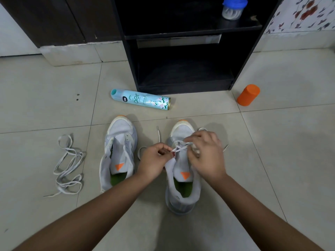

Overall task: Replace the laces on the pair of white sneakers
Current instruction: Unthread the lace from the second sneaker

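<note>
Pinching the lace (178,149) between thumb and fingertips, my left hand (155,160) sits just beside the tongue of the right-side sneaker (183,194). My right hand (206,156) is over the eyelets, fingers curled down and clamped on the same lace. One tip of that lace lies on the tile between the two shoes.

The left-side sneaker (117,156) stands unlaced with its tongue pulled up. Both tongues carry an orange triangle, and I can read no brand name on either. A loose lace (68,165) lies tangled on the floor, well apart from that shoe on its far side.

Beyond the toes a pale blue spray can (141,99) lies on its side. It reads "aer" in large letters and "99" on a dark badge; the smaller print is too blurred to read.

The black shelf unit (181,51) has its bottom edge just behind the can, and a blue-lidded jar (233,8) sits on its upper shelf. An orange container (248,95) stands near its right corner. Bare floor (290,160) spreads wide to my right.
</note>
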